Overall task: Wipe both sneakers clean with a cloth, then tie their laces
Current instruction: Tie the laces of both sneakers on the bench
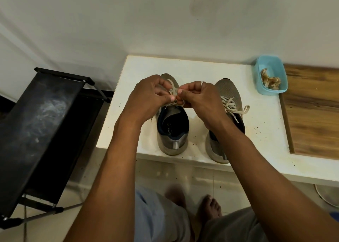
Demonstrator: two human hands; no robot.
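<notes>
Two grey sneakers stand side by side on a white counter (260, 131), toes toward the wall. Over the left sneaker (172, 131), my left hand (148, 96) and my right hand (197, 96) meet, each pinching part of its cream laces (174, 91). The hands hide the left shoe's tongue and most of its lacing. The right sneaker (230, 95) stands apart to the right, its laces (233, 107) in a bow with a loop hanging over its right side. A crumpled beige cloth (270, 80) lies in a light blue plastic tub (264, 71) at the counter's back right.
A wooden board (315, 113) covers the counter's right part. A black metal rack (36, 124) stands on the floor to the left, close to the counter's edge. My bare feet and shorts show below. The wall runs right behind the counter.
</notes>
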